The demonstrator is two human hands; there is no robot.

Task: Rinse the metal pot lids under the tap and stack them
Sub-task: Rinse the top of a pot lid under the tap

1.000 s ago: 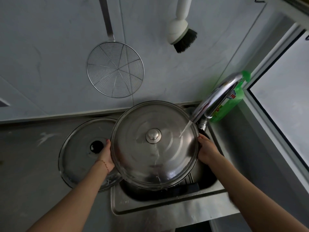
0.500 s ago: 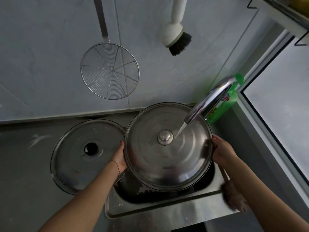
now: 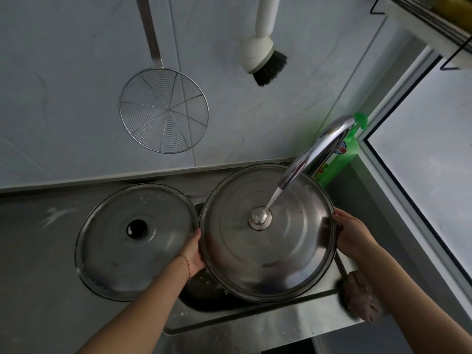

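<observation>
Head view: your hands, left (image 3: 194,254) and right (image 3: 353,236), grip the steel lid (image 3: 267,232) knob-up under the tap (image 3: 315,153); second lid (image 3: 136,241) lies beside.

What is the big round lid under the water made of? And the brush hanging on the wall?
The lid looks like shiny metal, probably stainless steel: it is grey and mirrors light, with a polished knob. The brush seems to have a smooth white plastic handle and stiff black bristles; what the bristles are made of cannot be told.
</observation>
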